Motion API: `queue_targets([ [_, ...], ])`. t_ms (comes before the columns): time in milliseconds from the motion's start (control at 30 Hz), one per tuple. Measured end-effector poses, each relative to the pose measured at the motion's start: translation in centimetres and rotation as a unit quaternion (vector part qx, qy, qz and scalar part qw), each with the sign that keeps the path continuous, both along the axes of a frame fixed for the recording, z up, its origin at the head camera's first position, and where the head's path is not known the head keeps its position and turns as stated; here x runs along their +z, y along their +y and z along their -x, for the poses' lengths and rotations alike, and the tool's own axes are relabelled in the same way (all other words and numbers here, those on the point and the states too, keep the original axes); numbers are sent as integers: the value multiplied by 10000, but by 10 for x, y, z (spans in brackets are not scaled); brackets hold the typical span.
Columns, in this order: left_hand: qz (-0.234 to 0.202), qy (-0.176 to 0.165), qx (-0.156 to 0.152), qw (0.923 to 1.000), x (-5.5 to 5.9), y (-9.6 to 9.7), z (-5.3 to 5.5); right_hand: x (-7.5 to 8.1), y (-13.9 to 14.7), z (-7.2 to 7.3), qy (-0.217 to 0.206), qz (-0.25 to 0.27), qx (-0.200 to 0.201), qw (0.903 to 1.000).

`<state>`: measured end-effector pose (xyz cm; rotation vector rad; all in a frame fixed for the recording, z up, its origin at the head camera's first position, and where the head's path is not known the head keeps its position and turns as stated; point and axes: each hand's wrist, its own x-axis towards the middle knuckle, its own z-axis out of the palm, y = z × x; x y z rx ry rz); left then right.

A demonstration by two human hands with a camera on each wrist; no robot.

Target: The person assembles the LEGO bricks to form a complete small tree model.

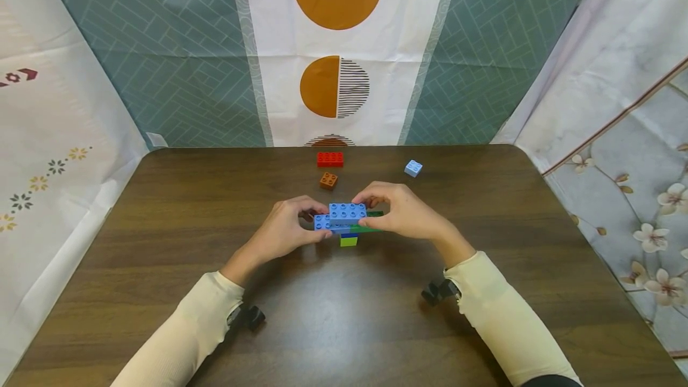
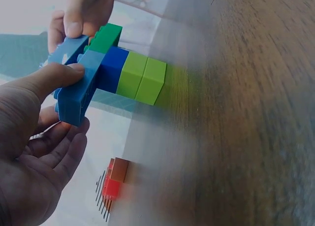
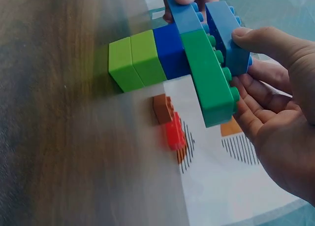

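My right hand pinches a blue eight-stud toy brick between thumb and fingers. In the right wrist view that brick is just above the stack, with a narrow gap under it. Below lie a second blue brick and a green brick, end to end. They rest across a dark blue brick, which sits on two lime green bricks standing on the table. My left hand grips the left end of the lower blue brick, thumb on the near side and fingers behind.
Toward the back of the brown wooden table lie a red brick and a smaller orange-brown brick. A small light blue brick lies farther right. Patterned cloth hangs behind the table, with white cloth at both sides.
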<state>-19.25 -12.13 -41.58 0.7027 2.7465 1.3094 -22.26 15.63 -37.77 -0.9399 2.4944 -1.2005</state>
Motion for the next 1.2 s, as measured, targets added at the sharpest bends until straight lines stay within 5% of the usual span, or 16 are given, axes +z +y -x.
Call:
queue_targets([
  [900, -77, 29, -24, 10000, 2, 2, 0, -8, -10, -4, 375, 36, 67, 9993],
  [1200, -719, -166, 56, 9973, 6, -2, 1, -7, -11, -6, 412, 4, 7, 9992],
])
